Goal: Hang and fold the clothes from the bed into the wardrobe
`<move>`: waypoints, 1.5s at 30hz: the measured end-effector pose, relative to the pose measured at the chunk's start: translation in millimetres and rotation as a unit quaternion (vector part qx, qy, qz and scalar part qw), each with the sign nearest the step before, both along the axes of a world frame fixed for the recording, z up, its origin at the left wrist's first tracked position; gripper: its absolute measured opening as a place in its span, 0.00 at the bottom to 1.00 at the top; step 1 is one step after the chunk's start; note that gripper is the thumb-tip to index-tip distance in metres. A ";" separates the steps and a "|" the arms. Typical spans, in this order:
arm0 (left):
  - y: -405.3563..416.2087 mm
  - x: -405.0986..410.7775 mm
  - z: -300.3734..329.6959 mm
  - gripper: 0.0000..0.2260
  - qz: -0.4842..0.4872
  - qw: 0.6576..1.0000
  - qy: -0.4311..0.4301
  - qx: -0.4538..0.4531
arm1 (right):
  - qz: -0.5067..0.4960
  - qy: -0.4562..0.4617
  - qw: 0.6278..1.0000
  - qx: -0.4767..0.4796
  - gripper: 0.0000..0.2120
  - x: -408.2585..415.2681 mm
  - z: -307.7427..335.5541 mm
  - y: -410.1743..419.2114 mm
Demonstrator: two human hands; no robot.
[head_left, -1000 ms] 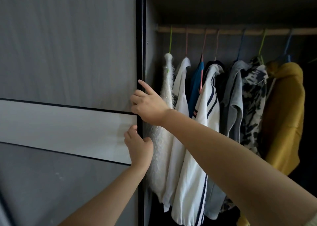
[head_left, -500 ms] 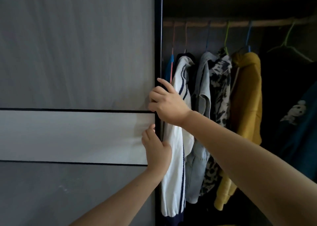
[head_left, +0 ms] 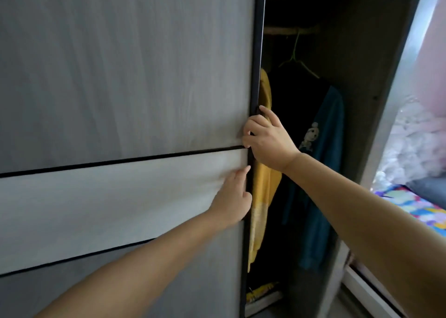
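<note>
A grey sliding wardrobe door (head_left: pixel 125 81) with a pale band fills the left and middle of the view. My right hand (head_left: pixel 268 139) grips its dark right edge with fingers curled round it. Lower down, my left hand (head_left: pixel 234 197) lies flat against the pale band, fingers apart, beside the same edge. In the narrow gap still showing hang a yellow garment (head_left: pixel 264 180), a dark garment on a green hanger (head_left: pixel 295 54), and a teal top with a small white print (head_left: pixel 325 148). The hanging rail (head_left: pixel 289 30) shows at the top.
The wardrobe's right side panel (head_left: pixel 376 100) stands close to the door edge. Beyond it at the right lies a bed with a colourful patterned sheet (head_left: pixel 415 206) and white fluffy fabric (head_left: pixel 415 143). Something yellow lies on the wardrobe floor (head_left: pixel 263 291).
The door has slid far to the right with both hands on it. The white, striped, grey and patterned garments are now hidden behind it; only a narrow gap remains.
</note>
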State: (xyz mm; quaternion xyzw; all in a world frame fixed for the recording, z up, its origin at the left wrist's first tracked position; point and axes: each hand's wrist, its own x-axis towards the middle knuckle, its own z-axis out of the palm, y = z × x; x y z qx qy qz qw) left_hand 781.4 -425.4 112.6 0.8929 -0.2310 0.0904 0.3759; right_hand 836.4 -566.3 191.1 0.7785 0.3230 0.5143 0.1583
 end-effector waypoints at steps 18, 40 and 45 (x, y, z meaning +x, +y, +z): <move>-13.2 64.3 121.0 0.45 0.161 0.701 -0.444 0.534 | -0.006 0.467 0.652 0.598 0.35 -32.2 -132.9 -4.0; -74.1 102.4 119.6 0.42 0.130 0.660 -0.512 0.535 | -0.054 0.440 0.645 0.623 0.39 8.0 -124.3 -33.5; -73.3 91.8 125.7 0.41 0.125 0.699 -0.475 0.520 | -0.054 0.497 0.630 0.594 0.39 -7.5 -112.0 -53.4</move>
